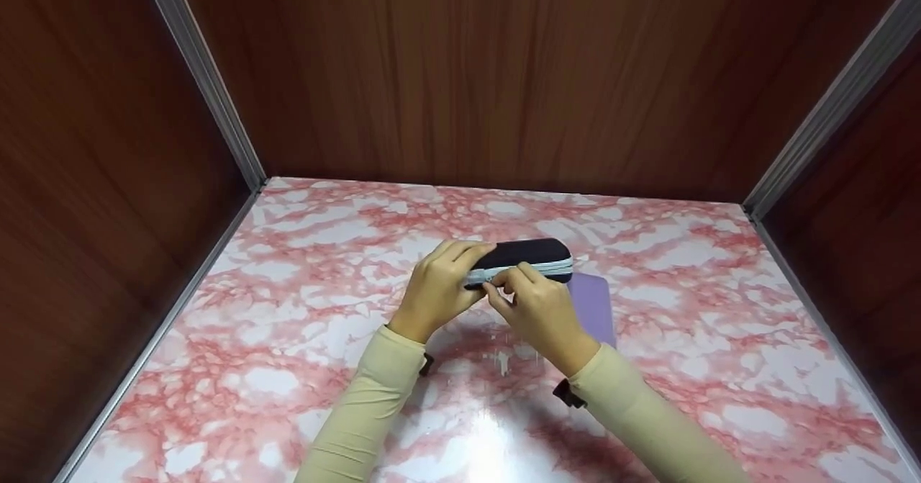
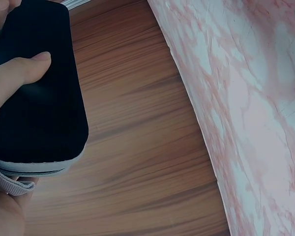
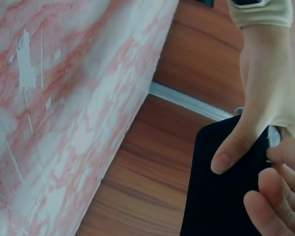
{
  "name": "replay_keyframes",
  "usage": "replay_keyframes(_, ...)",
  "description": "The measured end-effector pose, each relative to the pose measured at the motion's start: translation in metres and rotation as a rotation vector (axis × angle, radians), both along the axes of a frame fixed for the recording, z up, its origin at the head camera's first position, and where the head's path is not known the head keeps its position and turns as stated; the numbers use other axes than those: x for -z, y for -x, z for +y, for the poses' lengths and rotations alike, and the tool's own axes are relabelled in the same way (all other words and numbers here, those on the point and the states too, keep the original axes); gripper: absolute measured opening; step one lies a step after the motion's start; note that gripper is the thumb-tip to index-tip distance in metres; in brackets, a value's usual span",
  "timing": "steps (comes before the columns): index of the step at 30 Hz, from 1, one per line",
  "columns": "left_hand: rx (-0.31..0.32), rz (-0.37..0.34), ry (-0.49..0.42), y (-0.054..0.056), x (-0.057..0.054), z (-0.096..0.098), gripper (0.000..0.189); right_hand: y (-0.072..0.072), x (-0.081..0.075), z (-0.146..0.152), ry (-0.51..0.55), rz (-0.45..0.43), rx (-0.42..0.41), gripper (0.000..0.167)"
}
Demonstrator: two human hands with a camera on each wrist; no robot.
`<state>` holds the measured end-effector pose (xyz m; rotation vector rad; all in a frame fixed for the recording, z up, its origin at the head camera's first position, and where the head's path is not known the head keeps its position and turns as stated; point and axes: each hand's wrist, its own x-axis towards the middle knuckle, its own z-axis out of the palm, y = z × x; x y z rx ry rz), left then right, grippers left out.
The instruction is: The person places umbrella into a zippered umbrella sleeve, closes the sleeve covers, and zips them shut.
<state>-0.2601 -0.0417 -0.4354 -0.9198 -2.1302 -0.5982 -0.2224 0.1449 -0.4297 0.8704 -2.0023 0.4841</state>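
One left hand (image 1: pixel 440 285) and one right hand (image 1: pixel 545 310), two hands in all. Two pale sleeves (image 1: pixel 363 400), with two small dark pieces (image 1: pixel 568 394) at the wrists. One dark case (image 1: pixel 529 252) with one pale zipper band (image 1: pixel 554 268), one purple item (image 1: pixel 592 307), one marbled table (image 1: pixel 302 303), three wood-grain panels (image 1: pixel 468 73) (one behind, two at the sides) and two metal corner posts (image 1: pixel 203 73).

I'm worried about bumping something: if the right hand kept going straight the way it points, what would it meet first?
The dark zippered case, since the right hand is right against it. Beyond that, probably the left hand, though depth is unclear.
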Motion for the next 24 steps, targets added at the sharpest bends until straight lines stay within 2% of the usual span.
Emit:
replay_keyframes(8, -0.002, 0.006, 0.006, 0.0012, -0.0002, 0.0000, 0.047, -0.0013, -0.0016, 0.0023, 0.009, 0.007, 0.066, 0.012)
replay_keyframes(24, 0.019, 0.029, -0.013, 0.0022, -0.0012, 0.0012, 0.049, 0.0012, -0.0008, 0.0042, -0.024, 0.060, 0.079, 0.010)
